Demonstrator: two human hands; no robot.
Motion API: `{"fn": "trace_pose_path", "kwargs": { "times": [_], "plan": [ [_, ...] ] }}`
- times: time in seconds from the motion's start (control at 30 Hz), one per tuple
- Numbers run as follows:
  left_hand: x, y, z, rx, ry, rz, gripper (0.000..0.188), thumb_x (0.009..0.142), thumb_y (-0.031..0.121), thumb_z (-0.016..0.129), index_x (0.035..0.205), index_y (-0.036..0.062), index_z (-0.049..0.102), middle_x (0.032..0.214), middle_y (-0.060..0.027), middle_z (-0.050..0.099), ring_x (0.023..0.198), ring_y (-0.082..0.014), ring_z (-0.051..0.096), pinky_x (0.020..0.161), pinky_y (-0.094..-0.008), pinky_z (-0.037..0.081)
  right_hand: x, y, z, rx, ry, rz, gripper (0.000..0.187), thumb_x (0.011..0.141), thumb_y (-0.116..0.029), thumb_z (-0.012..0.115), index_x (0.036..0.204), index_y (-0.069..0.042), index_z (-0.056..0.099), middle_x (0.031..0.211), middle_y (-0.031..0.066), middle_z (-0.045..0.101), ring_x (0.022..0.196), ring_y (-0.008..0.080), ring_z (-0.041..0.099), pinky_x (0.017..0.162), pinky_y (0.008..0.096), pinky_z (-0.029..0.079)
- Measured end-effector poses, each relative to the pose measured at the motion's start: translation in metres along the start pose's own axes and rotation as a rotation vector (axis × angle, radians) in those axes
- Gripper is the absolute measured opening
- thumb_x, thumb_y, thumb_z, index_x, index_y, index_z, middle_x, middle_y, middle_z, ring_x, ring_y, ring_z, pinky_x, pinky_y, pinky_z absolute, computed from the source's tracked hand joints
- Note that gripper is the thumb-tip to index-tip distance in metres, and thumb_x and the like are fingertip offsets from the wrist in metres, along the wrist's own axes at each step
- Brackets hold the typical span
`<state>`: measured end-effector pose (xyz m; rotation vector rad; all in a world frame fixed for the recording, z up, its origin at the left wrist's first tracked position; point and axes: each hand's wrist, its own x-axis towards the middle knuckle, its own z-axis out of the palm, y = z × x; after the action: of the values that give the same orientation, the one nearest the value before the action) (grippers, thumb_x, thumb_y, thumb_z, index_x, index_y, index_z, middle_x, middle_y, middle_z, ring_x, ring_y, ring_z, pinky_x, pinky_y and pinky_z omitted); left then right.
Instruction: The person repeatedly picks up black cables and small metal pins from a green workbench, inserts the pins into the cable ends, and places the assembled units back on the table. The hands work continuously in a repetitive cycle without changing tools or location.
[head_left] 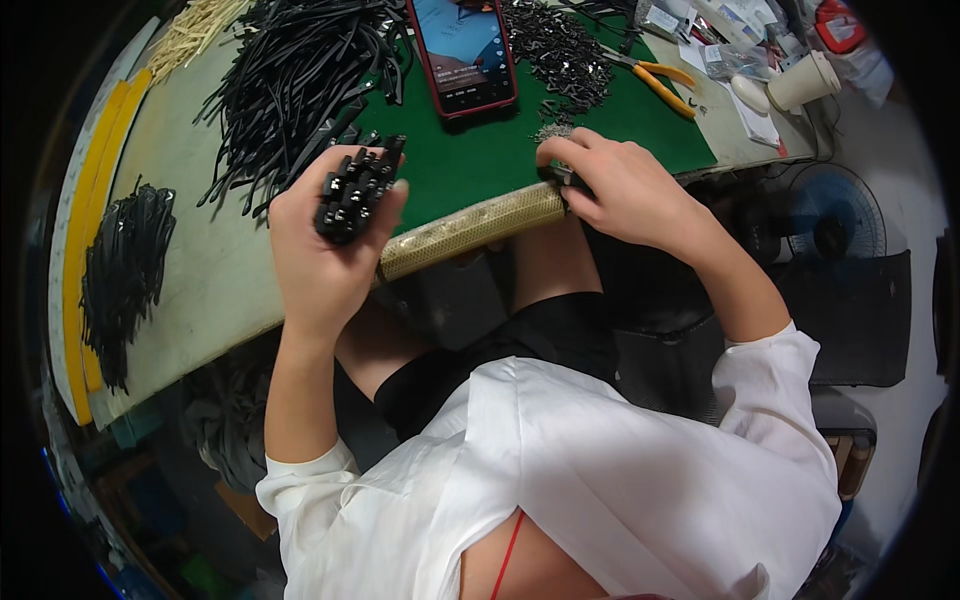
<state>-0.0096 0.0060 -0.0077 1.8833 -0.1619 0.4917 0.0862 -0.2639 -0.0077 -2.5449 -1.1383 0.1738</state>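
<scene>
My left hand [312, 245] is wrapped round a bundle of black straps [350, 195], whose ends carry small shiny metal bits. Across the mat, my right hand [640, 190] pinches a small dark piece [570, 178] between thumb and fingers, too hidden to name. That hand is at the right end of a yellowish mesh-covered roll [480, 232] along the table's near edge. Just beyond its fingers lies a little heap of tiny silvery parts [556, 130]. Behind it spreads a pile of small black parts [568, 70].
Loose black straps [285, 95] heap up at the far left of the green mat [440, 165]. A red-framed phone [463, 60] stands at the back. Orange-handled pliers [665, 85] and a paper cup [803, 82] lie to the right. A fan [833, 215] stands beyond the table's right edge.
</scene>
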Motion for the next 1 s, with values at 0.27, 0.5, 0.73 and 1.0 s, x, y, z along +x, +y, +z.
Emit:
{"fn": "trace_pose_path", "kwargs": {
  "times": [0.27,0.5,0.73,1.0],
  "plan": [
    [-0.009,0.009,0.022,0.061,0.116,0.127,0.025,0.075,-0.001,0.074,0.098,-0.0021,0.064,0.07,-0.0051,0.063,0.06,-0.0086,0.058,0.058,-0.0213,0.046,-0.001,-0.081,-0.006,1.192,0.124,0.082,0.035,0.092,-0.011,0.061,0.126,-0.01,0.056,0.105,0.0052,0.054,0.055,0.002,0.051,0.047,0.0163,0.041],
    [-0.012,0.009,0.022,0.12,0.139,0.202,0.027,0.076,0.0,0.075,0.1,-0.0009,0.065,0.071,-0.0026,0.064,0.061,-0.0079,0.059,0.059,-0.0204,0.045,0.001,-0.096,-0.007,1.241,0.106,0.088,0.038,0.092,-0.011,0.062,0.129,-0.009,0.055,0.109,0.0063,0.054,0.058,0.0003,0.049,0.048,0.0154,0.042],
    [-0.01,0.007,0.022,0.259,0.147,0.388,0.03,0.074,-0.001,0.074,0.103,-0.0002,0.065,0.073,-0.0046,0.065,0.062,-0.0101,0.06,0.06,-0.0223,0.046,-0.002,-0.096,-0.003,1.268,0.105,0.086,0.031,0.093,-0.014,0.061,0.124,-0.009,0.056,0.099,0.003,0.055,0.057,0.0026,0.052,0.048,0.0176,0.044],
    [-0.007,0.007,0.017,0.471,0.112,0.55,0.038,0.064,0.0,0.068,0.102,-0.0026,0.067,0.084,-0.0133,0.071,0.068,-0.0265,0.07,0.065,-0.0297,0.054,-0.002,-0.097,0.003,1.308,0.066,0.159,0.027,0.101,-0.015,0.048,0.125,-0.004,0.041,0.075,0.0029,0.059,0.049,0.0032,0.046,0.043,0.0167,0.034]
  ]
}}
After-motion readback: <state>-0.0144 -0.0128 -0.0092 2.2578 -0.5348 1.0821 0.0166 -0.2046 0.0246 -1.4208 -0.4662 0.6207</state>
